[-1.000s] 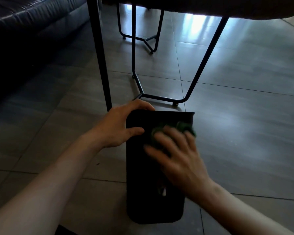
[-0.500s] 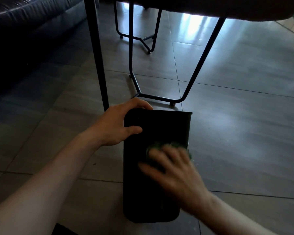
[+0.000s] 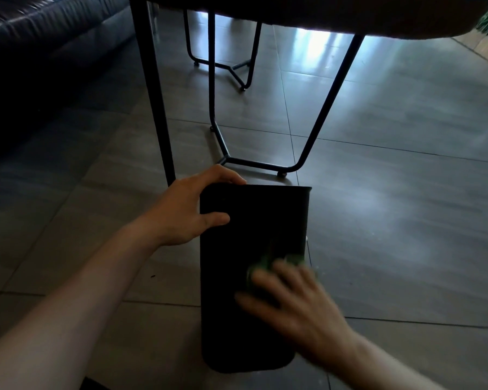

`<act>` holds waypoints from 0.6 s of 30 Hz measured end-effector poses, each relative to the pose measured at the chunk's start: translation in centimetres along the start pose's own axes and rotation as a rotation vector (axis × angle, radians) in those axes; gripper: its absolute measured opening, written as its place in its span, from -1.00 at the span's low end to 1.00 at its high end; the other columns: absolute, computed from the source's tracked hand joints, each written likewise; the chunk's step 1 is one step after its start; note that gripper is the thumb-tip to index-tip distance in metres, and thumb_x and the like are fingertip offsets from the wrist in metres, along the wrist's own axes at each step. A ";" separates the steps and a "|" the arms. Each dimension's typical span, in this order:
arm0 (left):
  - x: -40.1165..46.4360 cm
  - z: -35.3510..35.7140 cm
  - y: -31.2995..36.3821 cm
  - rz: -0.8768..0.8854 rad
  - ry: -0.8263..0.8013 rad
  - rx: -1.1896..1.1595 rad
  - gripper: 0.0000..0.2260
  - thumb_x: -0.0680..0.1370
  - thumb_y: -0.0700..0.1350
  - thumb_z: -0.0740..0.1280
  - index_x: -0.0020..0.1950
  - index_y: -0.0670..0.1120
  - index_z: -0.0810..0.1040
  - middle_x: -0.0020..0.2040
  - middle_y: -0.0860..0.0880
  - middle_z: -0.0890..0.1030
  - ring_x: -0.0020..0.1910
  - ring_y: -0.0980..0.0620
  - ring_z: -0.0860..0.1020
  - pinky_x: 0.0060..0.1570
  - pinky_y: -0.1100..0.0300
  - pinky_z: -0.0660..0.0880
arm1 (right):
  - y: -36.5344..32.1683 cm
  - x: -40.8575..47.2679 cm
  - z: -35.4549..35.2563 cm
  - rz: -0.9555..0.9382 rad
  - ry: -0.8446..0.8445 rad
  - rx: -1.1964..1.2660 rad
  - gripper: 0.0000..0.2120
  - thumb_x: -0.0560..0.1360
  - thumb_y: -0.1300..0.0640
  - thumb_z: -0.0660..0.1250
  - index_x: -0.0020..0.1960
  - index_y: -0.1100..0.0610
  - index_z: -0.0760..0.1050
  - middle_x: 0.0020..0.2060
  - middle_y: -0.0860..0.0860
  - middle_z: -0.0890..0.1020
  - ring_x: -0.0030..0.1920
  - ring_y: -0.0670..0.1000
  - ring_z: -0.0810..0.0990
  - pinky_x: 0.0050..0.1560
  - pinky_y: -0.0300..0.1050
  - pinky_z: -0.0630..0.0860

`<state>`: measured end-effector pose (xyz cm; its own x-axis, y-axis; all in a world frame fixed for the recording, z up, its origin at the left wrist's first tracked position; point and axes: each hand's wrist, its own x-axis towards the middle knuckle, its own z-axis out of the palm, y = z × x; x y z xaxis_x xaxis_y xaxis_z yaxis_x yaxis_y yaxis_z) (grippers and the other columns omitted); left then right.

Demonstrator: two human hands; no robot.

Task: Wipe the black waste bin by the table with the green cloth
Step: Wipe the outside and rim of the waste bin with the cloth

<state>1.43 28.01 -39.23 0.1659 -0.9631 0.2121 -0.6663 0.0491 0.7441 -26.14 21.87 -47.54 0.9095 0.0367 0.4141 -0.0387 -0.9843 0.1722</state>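
Observation:
The black waste bin [image 3: 237,249] lies lengthwise on the tiled floor, its long side facing up and its far end pointing toward the table. My left hand [image 3: 186,212] grips the bin's far left corner, thumb on the upper face and fingers curled over the end. My right hand [image 3: 293,302], blurred by motion, presses the green cloth [image 3: 268,261] flat against the bin's upper face near its right edge. Only a bit of the cloth shows beyond my fingertips.
A table with thin black metal legs [image 3: 158,108] and a floor bar [image 3: 254,163] stands just beyond the bin. A dark leather sofa [image 3: 40,38] fills the upper left. Grey floor tiles [image 3: 406,220] spread to the right.
My right hand has slid the green cloth along the bin's upper face toward me, from near the far end to about the middle. My left hand has kept its grip.

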 end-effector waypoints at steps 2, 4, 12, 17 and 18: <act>0.0 0.0 0.0 0.005 -0.007 0.017 -0.47 0.42 -0.18 0.54 0.29 0.21 0.48 0.18 0.27 0.59 0.18 0.39 0.50 0.01 0.61 0.32 | 3.1 4.0 -1.3 0.286 0.131 0.024 -0.53 0.53 0.01 0.40 0.41 -0.08 0.42 0.33 0.12 0.38 0.26 0.28 0.41 0.12 0.24 0.45; 0.1 0.0 0.0 0.012 -0.003 0.025 -0.47 0.43 -0.18 0.54 0.29 0.20 0.48 0.18 0.25 0.60 0.18 0.37 0.51 0.02 0.60 0.32 | 4.2 6.6 -1.5 0.483 0.183 0.027 -0.49 0.48 0.01 0.44 0.41 -0.04 0.43 0.32 0.13 0.38 0.27 0.28 0.40 0.12 0.22 0.43; 0.4 0.4 -0.3 0.016 -0.010 -0.017 -0.47 0.43 -0.20 0.54 0.28 0.23 0.48 0.21 0.26 0.58 0.22 0.32 0.52 0.07 0.58 0.33 | -3.9 -4.2 1.1 -0.171 -0.277 -0.052 -0.57 0.55 -0.07 0.39 0.40 -0.15 0.43 0.36 0.00 0.43 0.25 0.15 0.42 0.00 0.10 0.66; 0.7 0.1 -0.3 0.018 0.002 0.024 -0.46 0.41 -0.19 0.54 0.29 0.21 0.49 0.17 0.27 0.59 0.17 0.40 0.51 -0.01 0.61 0.32 | 2.0 3.8 -0.9 0.280 0.113 0.011 -0.57 0.53 0.03 0.39 0.38 -0.05 0.46 0.31 0.12 0.40 0.22 0.27 0.42 0.08 0.22 0.47; 0.7 0.1 -0.3 0.020 0.000 0.026 -0.47 0.42 -0.19 0.54 0.29 0.20 0.49 0.17 0.27 0.59 0.17 0.40 0.51 0.00 0.61 0.32 | 3.2 5.3 -1.2 0.402 0.137 0.007 -0.53 0.49 0.02 0.43 0.39 -0.03 0.46 0.30 0.13 0.40 0.24 0.28 0.42 0.08 0.23 0.46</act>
<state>1.66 27.30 -39.40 0.1524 -0.9618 0.2274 -0.6881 0.0619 0.7229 -21.90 19.09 -43.72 0.7590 -0.3286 0.5620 -0.3761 -0.9260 -0.0334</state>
